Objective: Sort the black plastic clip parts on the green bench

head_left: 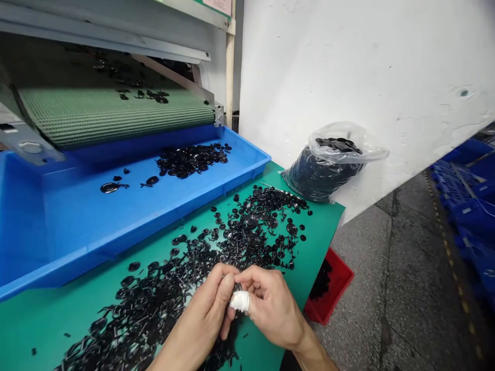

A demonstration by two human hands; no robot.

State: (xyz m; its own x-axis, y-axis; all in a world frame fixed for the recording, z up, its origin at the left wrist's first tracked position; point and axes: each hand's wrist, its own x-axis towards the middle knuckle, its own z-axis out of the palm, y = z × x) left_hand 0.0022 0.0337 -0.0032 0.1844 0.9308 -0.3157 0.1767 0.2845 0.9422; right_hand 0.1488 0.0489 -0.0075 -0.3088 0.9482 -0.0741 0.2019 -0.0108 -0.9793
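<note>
Above the flat green bench (319, 219), a small dark piece (237, 286) is being pinched by fingers of the left hand (211, 305) and right hand (274, 305); grip is possibly being weakened by the white thumb wrap (240, 301), risking loss among loose black parts (253, 238).

A scuffed white wall (367, 62) rose behind the green tabletop (320, 226). To the right, grey speckled floor (410, 288) ran past a dashed yellow line (451, 264) toward blue crates (467, 190).

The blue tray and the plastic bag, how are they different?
The blue tray is wide and low; the plastic bag bulges. The tray is solid blue, while the bag is see-through. The tray has much bare floor; the bag looks nearly full. Both hold black pieces.
</note>
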